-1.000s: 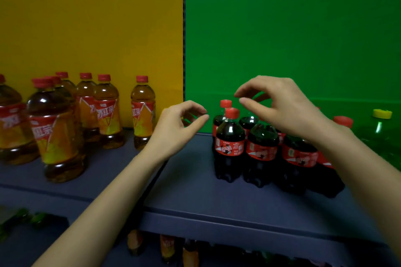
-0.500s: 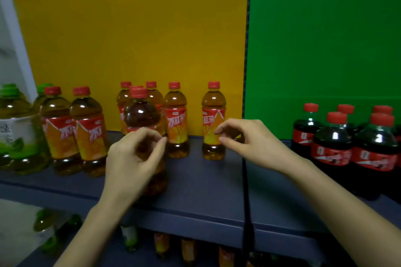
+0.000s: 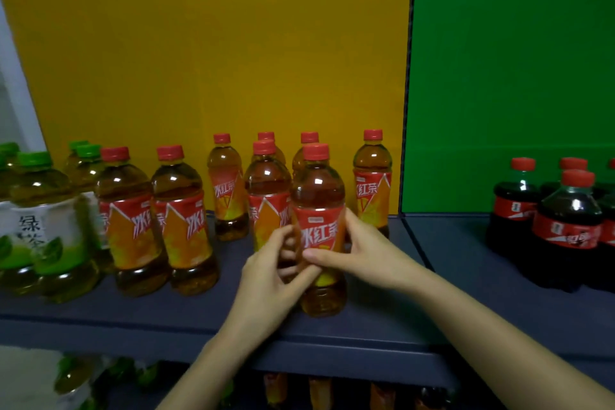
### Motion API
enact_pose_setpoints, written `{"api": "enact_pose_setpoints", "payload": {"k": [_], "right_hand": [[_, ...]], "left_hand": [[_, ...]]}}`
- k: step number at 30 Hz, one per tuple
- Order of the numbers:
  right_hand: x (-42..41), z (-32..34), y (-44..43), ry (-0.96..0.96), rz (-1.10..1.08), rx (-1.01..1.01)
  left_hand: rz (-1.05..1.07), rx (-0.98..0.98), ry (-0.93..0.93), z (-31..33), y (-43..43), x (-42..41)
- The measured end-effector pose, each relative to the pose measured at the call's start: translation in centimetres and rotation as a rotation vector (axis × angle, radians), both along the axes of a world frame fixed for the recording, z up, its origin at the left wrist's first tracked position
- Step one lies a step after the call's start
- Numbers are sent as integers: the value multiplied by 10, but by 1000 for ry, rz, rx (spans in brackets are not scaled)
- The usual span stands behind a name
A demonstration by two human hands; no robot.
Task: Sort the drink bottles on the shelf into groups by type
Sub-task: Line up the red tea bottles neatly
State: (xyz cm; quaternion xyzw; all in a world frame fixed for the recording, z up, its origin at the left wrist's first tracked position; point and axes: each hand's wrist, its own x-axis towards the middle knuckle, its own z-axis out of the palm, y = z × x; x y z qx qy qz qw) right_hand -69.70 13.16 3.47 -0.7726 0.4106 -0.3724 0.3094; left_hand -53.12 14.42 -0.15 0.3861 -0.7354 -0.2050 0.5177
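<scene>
Front iced tea bottle (image 3: 318,230) stands close to shelf front edge (image 3: 299,348); left hand (image 3: 271,271) and right hand (image 3: 361,251) both wrap fingers around its label; pull toward person risks drop over edge; tea bottle behind-left (image 3: 266,196) nearly touching, sideways shove can topple it; open shelf room to right, before cola bottles (image 3: 565,226); green tea bottles (image 3: 43,223) crowd far left.
</scene>
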Motion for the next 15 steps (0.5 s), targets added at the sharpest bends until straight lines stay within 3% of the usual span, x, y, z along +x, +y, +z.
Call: {"api": "enact_pose_setpoints", "payload": {"k": [3,5,7,10,13,15], "right_hand": [[-17,0,3,-7,-59,-13],[-30,0,6,-3,-101,-25],[-39,-1,8,0,-132,-27],[-46,1,9,-2,-154,-20],[-57,8,7,44,-114,23],[-67,16,4,52,-73,66]], "left_hand": [[-91,31,-48,0,-7,-13],[-81,-48,-138,0,-12,-16],[72,-251,-161,3,-16,-13],[399,-409,36,10,-25,-3],[552,-314,119,20,-42,10],[446,-112,89,28,-53,17]]}}
